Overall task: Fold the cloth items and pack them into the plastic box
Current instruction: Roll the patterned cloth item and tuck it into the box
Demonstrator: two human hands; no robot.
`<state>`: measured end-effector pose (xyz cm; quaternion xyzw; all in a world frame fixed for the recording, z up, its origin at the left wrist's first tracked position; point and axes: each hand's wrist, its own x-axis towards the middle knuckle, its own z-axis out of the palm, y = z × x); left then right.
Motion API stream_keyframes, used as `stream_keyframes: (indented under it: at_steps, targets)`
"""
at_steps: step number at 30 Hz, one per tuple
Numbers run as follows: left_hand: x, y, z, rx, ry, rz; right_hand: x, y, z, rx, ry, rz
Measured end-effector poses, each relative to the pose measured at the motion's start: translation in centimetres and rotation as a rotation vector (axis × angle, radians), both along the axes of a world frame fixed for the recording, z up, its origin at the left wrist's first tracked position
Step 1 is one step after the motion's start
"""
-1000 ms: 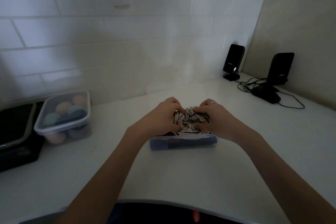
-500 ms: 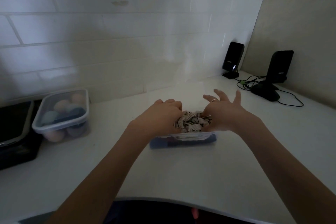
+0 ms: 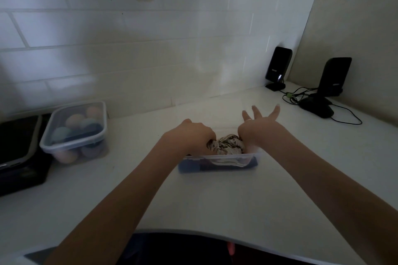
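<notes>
**Pressing the cloth down into the box**

Here, the patterned cloth point(image 3: 226, 146) sits bunched in the clear plastic box point(image 3: 217, 158) on the counter point(image 3: 215, 200), heaped above the rim, with something dark blue beneath it. The left hand point(image 3: 190, 136) has its fingers curled down into the cloth at the box's left end, gripping it. The right hand point(image 3: 261, 128) holds nothing: its fingers are spread and straight, pointing away, with the heel of the palm at the cloth's right edge.

To do this step well, the person would likely flatten the bundle evenly, tuck loose edges under the rim, and steady the box so it does not slide.

Counted: one open box, one patterned cloth on top, one lidded tub point(image 3: 74, 132) of rolled items at the left, their number unclear, and two black speakers point(image 3: 277, 66) at the far right.
</notes>
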<state>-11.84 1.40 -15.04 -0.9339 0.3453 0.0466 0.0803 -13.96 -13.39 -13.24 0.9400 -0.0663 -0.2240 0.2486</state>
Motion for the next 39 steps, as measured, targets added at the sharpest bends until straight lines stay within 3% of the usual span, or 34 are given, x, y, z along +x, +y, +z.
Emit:
stream_keyframes:
  at_steps: [4, 8, 11, 16, 19, 23, 32, 39]
  targets:
    - [-0.1, 0.0, -0.3, -0.007, -0.017, 0.008, -0.2, -0.5, -0.4, 0.061, 0.018, 0.058]
    - [-0.7, 0.1, -0.1, -0.078, -0.038, 0.003, -0.8, -2.0, -0.1, 0.313, -0.016, 0.061]
    - [-1.0, 0.2, 0.2, -0.106, -0.041, 0.013, -1.3, -2.9, -0.1, 0.426, -0.116, 0.082]
    - [-1.4, 0.1, 0.9, -0.050, -0.186, -0.042, -2.5, -2.9, 0.4, 0.418, -0.382, 0.295]
    - [-1.4, -0.2, 1.9, -0.175, -0.176, -0.094, -2.9, -2.5, 1.7, 0.527, -0.443, 0.365]
    - [-1.4, -1.1, 2.5, -0.298, -0.001, -0.079, -2.8, -1.6, 2.7, 0.599, -0.338, 0.326]
    - [-1.2, -2.1, 1.1, -0.200, 0.010, -0.016, -1.5, 0.1, 1.6, 0.384, -0.117, 0.291]
    - [-0.1, -2.1, 0.9, -0.135, 0.153, 0.058, -0.1, 0.7, 2.1, 0.563, 0.133, 0.053]
